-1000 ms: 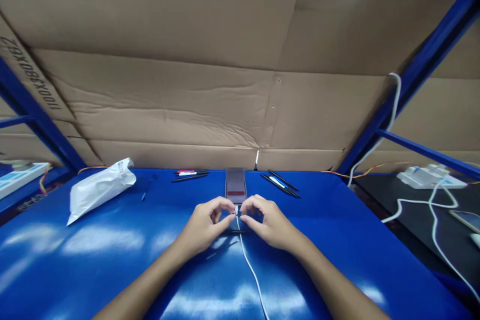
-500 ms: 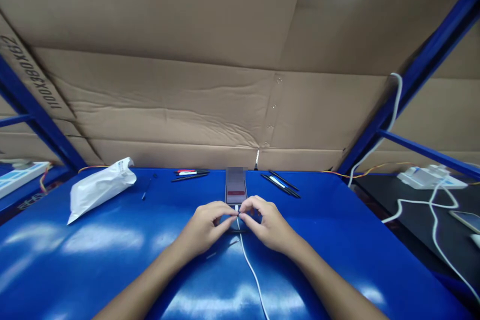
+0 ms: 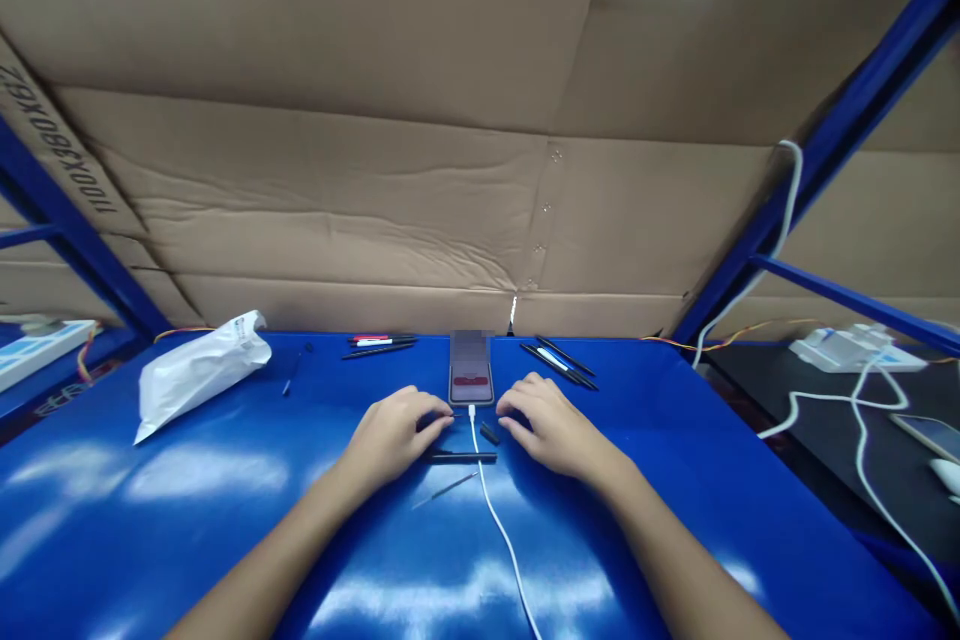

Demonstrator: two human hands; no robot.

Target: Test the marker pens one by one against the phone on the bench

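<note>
A dark smartphone (image 3: 471, 370) with a red patch on its screen lies flat on the blue table (image 3: 150, 520). A white charging cable (image 3: 495, 510) runs from its lower edge toward me. My left hand (image 3: 394, 437) rests left of the cable, its fingertips close to a small black piece (image 3: 448, 415). My right hand (image 3: 551, 430) rests on the right, with its fingers apart and nearest to a short black tube (image 3: 490, 433). A longer black rod (image 3: 459, 457) lies just below, between both hands.
A thin grey stick (image 3: 444, 490) lies near the cable. Pens (image 3: 379, 345) and black pens (image 3: 559, 365) lie along the far edge, beside a white plastic bag (image 3: 199, 378). Blue shelf posts and cardboard stand behind. White power strips and cables sit on either side.
My hands have parted and let go of the cable end at the phone's lower edge. Both have moved outward and now rest on the table. A short black tube now shows between them.
</note>
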